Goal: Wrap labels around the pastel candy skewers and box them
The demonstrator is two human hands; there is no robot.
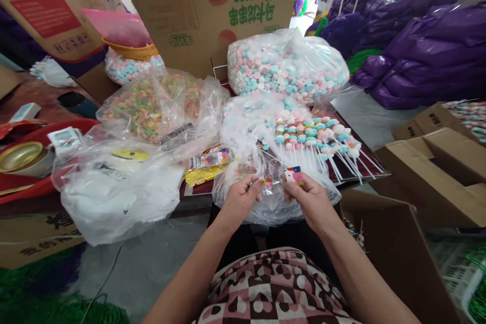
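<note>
My left hand (pixel 243 196) is closed, thumb and finger pinching the edge of a small clear plastic bag (pixel 269 185) above my lap. My right hand (pixel 309 198) is closed on a small printed card (pixel 294 175), coloured white, pink and blue, at the bag's other side. Behind both hands spreads a large crumpled clear plastic sheet (pixel 281 212) at the table edge. Marshmallow skewers (pixel 311 136) on white sticks lie in a pile just beyond my right hand. Yellow twist ties (pixel 203 175) and printed packets (pixel 208 158) lie left of my left hand.
A big bag of pastel marshmallows (pixel 284 68) stands at the back, beside a bag of coloured gummies (pixel 159 104). Crumpled white plastic bags (pixel 121 192) hang over the table's left front. An open carton (pixel 391 248) stands by my right arm, with purple sacks (pixel 429 55) beyond.
</note>
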